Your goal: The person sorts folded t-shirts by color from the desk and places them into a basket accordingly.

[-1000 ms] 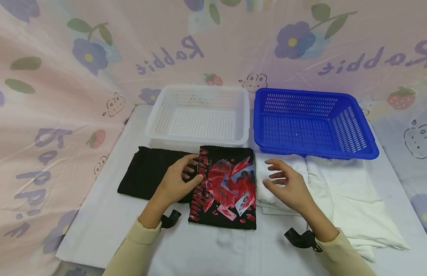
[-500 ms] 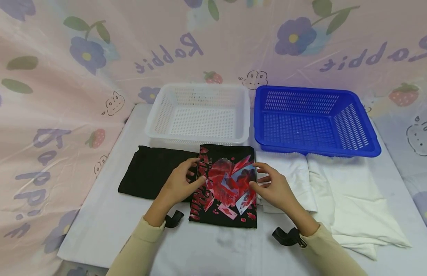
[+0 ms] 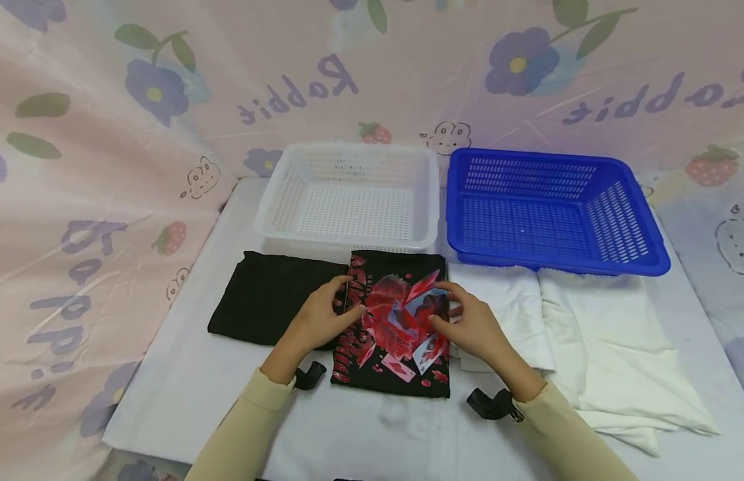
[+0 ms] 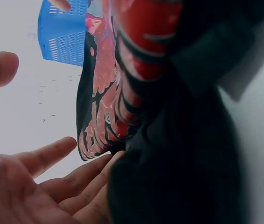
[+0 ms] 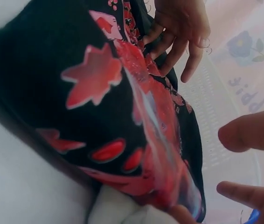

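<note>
From the head view, my left hand (image 3: 325, 319) and right hand (image 3: 468, 324) rest with relaxed fingers on opposite edges of the folded black T-shirt with red print (image 3: 396, 327), lying before the white perforated plastic basket (image 3: 347, 200). A plain black folded cloth (image 3: 269, 300) lies to its left and a blue perforated plastic basket (image 3: 552, 207) stands behind white folded cloths (image 3: 588, 334).

At my left wrist, spread fingers (image 4: 52, 154) slip under the shirt's edge. At my right wrist, open fingertips (image 5: 248, 135) hover beside the print.

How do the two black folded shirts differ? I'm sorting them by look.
The printed black shirt carries a large red graphic; the plain black shirt shows no print. The printed one lies in the middle with the left hand at its left edge and the right hand at its right edge; the plain one lies to its left. Both are folded, lying on the white table before the white basket.
</note>
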A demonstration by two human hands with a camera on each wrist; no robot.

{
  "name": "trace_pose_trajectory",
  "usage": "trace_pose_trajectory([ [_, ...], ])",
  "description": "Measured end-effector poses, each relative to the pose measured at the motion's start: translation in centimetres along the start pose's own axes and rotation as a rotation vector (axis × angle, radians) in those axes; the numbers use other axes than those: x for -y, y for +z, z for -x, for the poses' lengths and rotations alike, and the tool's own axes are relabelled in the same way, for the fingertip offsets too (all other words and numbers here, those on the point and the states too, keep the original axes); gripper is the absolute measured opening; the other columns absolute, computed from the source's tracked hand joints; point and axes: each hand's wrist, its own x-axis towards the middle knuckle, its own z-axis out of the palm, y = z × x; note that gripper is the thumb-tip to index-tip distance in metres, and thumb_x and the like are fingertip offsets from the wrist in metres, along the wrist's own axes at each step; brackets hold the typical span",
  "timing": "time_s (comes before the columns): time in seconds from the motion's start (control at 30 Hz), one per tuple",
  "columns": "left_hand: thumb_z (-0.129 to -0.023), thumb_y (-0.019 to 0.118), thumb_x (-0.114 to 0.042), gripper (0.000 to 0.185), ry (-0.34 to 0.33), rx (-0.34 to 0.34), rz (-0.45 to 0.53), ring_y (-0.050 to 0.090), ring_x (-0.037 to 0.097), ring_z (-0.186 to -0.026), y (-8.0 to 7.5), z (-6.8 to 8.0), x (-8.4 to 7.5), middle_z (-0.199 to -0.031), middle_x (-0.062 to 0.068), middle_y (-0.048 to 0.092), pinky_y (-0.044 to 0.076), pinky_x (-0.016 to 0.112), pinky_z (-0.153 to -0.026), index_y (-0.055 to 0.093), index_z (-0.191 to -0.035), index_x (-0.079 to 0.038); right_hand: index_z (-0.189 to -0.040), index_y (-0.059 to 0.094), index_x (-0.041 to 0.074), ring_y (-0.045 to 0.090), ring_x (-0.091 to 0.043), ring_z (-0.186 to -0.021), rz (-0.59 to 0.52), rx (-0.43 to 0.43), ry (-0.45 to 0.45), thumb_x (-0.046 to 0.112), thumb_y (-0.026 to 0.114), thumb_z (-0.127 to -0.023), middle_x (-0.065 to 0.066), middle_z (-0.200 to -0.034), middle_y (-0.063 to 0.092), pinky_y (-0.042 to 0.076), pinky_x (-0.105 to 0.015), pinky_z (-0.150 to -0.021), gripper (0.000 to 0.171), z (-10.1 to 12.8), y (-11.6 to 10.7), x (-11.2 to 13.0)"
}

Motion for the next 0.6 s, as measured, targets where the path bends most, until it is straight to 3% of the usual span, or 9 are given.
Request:
trace_pose_trajectory([
  [0.4,-0.085,0.065,-0.054,0.076,-0.032,0.024,-0.066,0.054,0.029,-0.121,0.5,-0.8,0.2,-0.136,0.013,0.053,0.047,0.047,-0.098,0.039,-0.146,-0.017,-0.137,0.050,0.014,0.064,-0.031,-0.094,0.139,0.006,0.001,0.032,0.073,-0.078,-0.020,-0.115,0.065,0.054,-0.045,-0.075,0.066,-0.9,0.9,-0.1],
  [0.6,-0.085,0.064,-0.053,0.073,-0.012,0.052,-0.083,0.048,0.031,-0.128,0.9,-1.0,0.1,-0.137,0.012,0.051,0.042,0.050,-0.103,0.041,-0.145,-0.018,-0.136,0.052,0.014,0.059,-0.027,-0.085,0.169,-0.009,0.003,0.032,0.075,-0.076,-0.018,-0.103,0.065,0.050,-0.040,-0.068,0.067,-1.2,1.3,-0.1],
])
